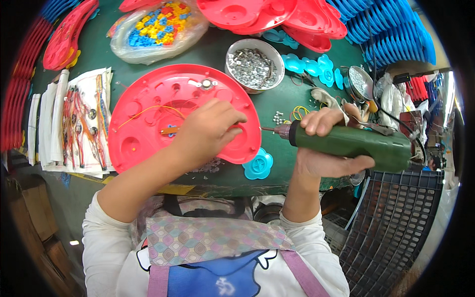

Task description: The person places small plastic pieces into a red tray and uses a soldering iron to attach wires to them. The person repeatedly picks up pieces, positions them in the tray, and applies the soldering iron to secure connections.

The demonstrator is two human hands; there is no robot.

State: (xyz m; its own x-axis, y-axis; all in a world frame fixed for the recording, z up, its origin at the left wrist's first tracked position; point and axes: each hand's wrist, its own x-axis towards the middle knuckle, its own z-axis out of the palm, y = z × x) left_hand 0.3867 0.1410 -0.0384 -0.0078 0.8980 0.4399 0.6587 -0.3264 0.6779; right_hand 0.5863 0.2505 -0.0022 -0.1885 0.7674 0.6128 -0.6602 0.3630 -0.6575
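Observation:
My right hand (324,162) is wrapped round a green electric screwdriver (366,143). Its thin bit points left, its tip close to the right edge of a red plastic shell (148,89). Over that shell my left hand (210,126) hovers with fingers curled and thumb and forefinger drawn together; whatever they may pinch is too small to make out. The shell lies inside up, showing posts, round recesses, a yellow wire (148,110), a small orange strip (170,131) and a round metal part (207,84). My left hand and forearm hide part of the shell.
A white tub of small metal parts (253,67) stands behind the shell. Yellow and blue pieces fill a plastic bag (161,27). Wired components (81,123) lie on white sheets at left. A blue flower-shaped piece (258,164) sits near the front edge, beside a black crate (396,222).

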